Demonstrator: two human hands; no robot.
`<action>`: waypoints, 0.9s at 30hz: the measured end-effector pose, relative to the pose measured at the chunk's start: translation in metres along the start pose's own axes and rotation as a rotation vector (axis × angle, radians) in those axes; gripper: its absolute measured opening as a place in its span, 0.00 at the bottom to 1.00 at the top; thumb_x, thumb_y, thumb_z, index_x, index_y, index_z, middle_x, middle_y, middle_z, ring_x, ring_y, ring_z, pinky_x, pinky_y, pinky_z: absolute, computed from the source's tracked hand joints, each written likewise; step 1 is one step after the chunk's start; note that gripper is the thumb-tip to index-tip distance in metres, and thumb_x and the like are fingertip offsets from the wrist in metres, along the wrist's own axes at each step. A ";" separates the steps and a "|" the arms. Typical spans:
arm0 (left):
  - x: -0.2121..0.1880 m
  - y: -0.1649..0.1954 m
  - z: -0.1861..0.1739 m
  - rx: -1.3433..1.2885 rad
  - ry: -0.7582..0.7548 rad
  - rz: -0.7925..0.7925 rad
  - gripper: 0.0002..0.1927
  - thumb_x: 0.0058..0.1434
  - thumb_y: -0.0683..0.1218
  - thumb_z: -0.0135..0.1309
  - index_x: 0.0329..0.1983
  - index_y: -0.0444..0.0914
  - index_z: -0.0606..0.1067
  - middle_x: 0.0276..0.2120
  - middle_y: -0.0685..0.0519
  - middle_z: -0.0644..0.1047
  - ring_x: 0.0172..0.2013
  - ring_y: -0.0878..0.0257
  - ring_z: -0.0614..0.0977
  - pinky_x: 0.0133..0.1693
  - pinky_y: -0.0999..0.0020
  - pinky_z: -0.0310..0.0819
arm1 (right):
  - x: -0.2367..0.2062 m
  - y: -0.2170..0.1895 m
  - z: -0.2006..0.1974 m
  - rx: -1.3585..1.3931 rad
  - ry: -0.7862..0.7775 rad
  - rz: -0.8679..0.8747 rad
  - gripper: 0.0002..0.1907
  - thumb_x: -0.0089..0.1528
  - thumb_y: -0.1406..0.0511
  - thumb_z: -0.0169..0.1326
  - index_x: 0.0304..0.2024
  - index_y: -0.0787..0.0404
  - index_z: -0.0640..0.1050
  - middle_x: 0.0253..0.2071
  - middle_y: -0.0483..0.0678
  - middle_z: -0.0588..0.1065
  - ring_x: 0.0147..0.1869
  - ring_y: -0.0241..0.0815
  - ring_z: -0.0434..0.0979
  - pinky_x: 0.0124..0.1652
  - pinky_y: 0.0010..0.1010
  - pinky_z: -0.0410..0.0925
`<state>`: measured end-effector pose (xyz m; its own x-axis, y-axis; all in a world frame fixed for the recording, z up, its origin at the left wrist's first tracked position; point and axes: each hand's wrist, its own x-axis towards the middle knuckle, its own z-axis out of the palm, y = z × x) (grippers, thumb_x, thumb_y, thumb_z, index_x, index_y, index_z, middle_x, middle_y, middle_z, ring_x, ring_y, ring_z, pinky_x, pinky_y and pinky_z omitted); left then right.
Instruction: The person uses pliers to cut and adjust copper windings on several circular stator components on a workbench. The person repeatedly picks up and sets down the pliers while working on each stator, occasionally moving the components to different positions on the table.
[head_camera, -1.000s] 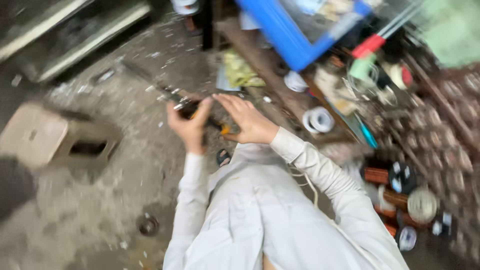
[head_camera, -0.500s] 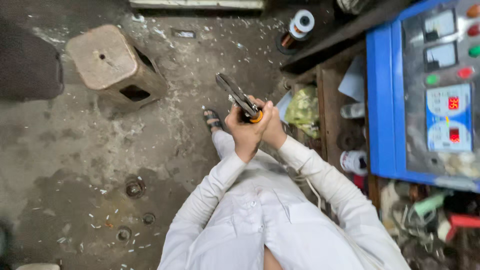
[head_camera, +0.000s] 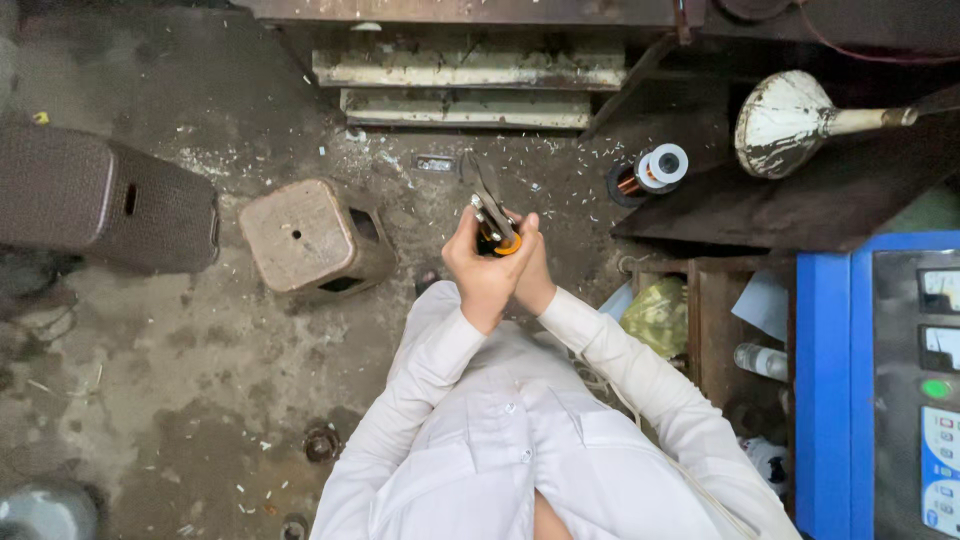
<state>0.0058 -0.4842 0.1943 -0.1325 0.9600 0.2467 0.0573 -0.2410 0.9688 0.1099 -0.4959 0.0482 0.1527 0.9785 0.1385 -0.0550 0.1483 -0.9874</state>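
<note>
Pliers (head_camera: 488, 205) sit clamped between our two hands, held out in front of our chest above the dirty concrete floor (head_camera: 180, 380). Our left hand (head_camera: 482, 268) wraps the handles from the left, fingers curled tight around them, thumb up along the side. Our right hand (head_camera: 530, 275) presses in from the right, its fingers folded over the same grip, touching the left hand. Neither hand shows any gap; both are closed hard on the tool.

We see the pliers as a dark, worn metal tool, with their nose pointing up and away from us. Orange grip covering shows just above our knuckles. We cannot tell whether the nose is open or pinched.

Around us, going down in size: a blue machine (head_camera: 830, 400) stands at the right, a brown woven stool (head_camera: 100, 205) at the far left, a small square stool (head_camera: 310, 235) just left of our hands, and a copper wire spool (head_camera: 655, 170) lies on the floor to the upper right.
</note>
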 end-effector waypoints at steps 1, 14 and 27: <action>0.017 -0.007 0.005 0.009 -0.044 -0.023 0.17 0.54 0.45 0.72 0.38 0.33 0.77 0.30 0.52 0.82 0.31 0.68 0.83 0.38 0.72 0.79 | 0.017 -0.003 -0.003 -0.040 0.020 -0.053 0.25 0.61 0.64 0.60 0.57 0.69 0.70 0.50 0.45 0.74 0.53 0.34 0.73 0.52 0.28 0.69; 0.326 -0.246 0.007 0.005 -0.685 -0.262 0.28 0.58 0.56 0.65 0.57 0.37 0.78 0.47 0.50 0.81 0.48 0.59 0.82 0.51 0.64 0.76 | 0.220 0.003 -0.040 -0.747 0.186 0.153 0.14 0.59 0.62 0.67 0.39 0.65 0.79 0.27 0.49 0.76 0.29 0.31 0.72 0.33 0.28 0.67; 0.557 -0.421 0.002 -0.364 0.395 -0.666 0.30 0.61 0.41 0.64 0.64 0.39 0.66 0.40 0.51 0.78 0.28 0.65 0.76 0.25 0.68 0.68 | 0.363 0.082 -0.097 -0.637 0.173 0.423 0.16 0.60 0.58 0.66 0.38 0.64 0.79 0.25 0.40 0.72 0.31 0.28 0.65 0.33 0.27 0.65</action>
<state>-0.0905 0.1519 -0.0760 -0.3642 0.8140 -0.4526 -0.4677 0.2604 0.8447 0.2561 -0.1428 0.0104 0.3999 0.8895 -0.2212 0.4259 -0.3940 -0.8145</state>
